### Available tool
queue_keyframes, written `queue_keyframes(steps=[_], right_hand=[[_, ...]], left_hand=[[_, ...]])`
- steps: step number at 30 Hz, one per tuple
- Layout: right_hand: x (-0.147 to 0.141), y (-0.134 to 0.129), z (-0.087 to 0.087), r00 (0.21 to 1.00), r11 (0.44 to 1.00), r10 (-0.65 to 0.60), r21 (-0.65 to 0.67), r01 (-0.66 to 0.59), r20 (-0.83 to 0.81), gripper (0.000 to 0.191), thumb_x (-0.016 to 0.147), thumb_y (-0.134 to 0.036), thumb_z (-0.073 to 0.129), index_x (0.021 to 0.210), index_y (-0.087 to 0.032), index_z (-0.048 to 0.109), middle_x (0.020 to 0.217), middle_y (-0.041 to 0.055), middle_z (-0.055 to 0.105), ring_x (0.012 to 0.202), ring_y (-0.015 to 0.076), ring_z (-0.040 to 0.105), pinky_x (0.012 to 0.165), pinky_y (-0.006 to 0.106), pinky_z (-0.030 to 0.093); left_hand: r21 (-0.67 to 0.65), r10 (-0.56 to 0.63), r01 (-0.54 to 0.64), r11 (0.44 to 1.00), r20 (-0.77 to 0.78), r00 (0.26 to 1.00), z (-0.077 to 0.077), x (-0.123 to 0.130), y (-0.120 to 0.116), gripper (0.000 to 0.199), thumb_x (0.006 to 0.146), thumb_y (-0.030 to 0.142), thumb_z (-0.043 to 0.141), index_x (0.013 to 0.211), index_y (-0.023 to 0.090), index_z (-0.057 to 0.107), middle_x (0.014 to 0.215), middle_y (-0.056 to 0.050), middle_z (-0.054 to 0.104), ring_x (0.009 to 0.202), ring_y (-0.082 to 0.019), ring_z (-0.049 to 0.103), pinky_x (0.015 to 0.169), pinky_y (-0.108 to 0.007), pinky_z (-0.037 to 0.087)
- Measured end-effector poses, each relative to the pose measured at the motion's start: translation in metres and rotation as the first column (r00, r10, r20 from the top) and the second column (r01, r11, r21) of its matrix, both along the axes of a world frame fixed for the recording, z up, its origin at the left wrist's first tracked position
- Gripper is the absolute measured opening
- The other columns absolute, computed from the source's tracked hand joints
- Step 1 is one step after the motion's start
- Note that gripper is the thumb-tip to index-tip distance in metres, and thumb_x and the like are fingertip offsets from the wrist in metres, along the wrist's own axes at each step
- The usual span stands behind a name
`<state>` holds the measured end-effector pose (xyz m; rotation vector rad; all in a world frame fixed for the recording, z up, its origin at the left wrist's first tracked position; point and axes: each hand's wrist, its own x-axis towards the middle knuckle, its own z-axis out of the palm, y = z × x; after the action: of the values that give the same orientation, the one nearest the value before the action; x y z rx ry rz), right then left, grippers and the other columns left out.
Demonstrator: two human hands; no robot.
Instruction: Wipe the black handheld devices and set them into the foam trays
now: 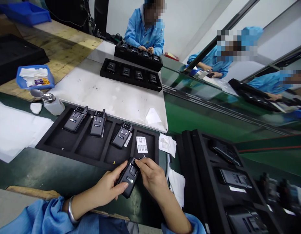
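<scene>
Green worktop (26, 170) with a black foam tray (60, 143) of handheld radios
Three radios (98, 123) lie in the tray's left compartments, a printed label sheet (142, 144) in the fourth. Left hand (107, 188) cradles a fourth radio (129, 178) at the tray's near edge; right hand (151, 175) grips its top. Blue bin (23, 78) at upper left holds white wipes (31, 73).

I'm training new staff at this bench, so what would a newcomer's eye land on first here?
The eye goes first to the bottom centre, where the left hand and right hand hold a black handheld radio. Just beyond them lies a black foam tray with three more radios in its slots. At the far end of the bench, a co-worker in a blue smock has both hands on another black tray.
</scene>
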<state>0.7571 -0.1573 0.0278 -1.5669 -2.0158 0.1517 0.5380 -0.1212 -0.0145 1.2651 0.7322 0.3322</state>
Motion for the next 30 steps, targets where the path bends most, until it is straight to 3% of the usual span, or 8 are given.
queue_keyframes(steps=[7, 15, 30], right_hand=[[0.001, -0.003, -0.008, 1.000, 0.999, -0.009, 0.044, 0.008, 0.028, 0.031, 0.094, -0.006, 0.049, 0.117, -0.016, 0.067, 0.096, 0.0080, 0.066, 0.083, 0.0159, 0.066, 0.072, 0.025, 0.059], [0.000, -0.008, -0.012, 0.998, 0.994, -0.034, 0.105, 0.028, 0.053, 0.032, 0.094, -0.005, 0.049, 0.118, -0.018, 0.066, 0.098, 0.0077, 0.066, 0.087, 0.0159, 0.067, 0.076, 0.026, 0.060], [-0.002, -0.005, 0.001, 0.996, 1.000, -0.004, -0.010, 0.005, 0.089, 0.040, 0.094, -0.004, 0.042, 0.126, -0.016, 0.063, 0.100, 0.0091, 0.066, 0.087, 0.0173, 0.066, 0.077, 0.029, 0.061]], left_hand=[[-0.015, 0.002, -0.001, 1.000, 0.019, 1.000, -0.006, 0.000, -0.002, 0.076, 0.091, 0.034, 0.059, 0.157, 0.026, 0.023, 0.072, 0.005, 0.055, 0.044, -0.008, 0.052, 0.043, -0.020, 0.046], [-0.020, -0.009, 0.010, 1.000, 0.023, 1.000, -0.003, -0.001, -0.001, 0.076, 0.091, 0.035, 0.059, 0.157, 0.025, 0.023, 0.071, 0.005, 0.055, 0.044, -0.008, 0.052, 0.043, -0.019, 0.044], [0.009, -0.010, 0.010, 1.000, 0.004, 1.000, -0.007, -0.001, -0.003, 0.076, 0.092, 0.035, 0.058, 0.157, 0.026, 0.021, 0.071, 0.005, 0.055, 0.045, -0.009, 0.053, 0.043, -0.020, 0.045]])
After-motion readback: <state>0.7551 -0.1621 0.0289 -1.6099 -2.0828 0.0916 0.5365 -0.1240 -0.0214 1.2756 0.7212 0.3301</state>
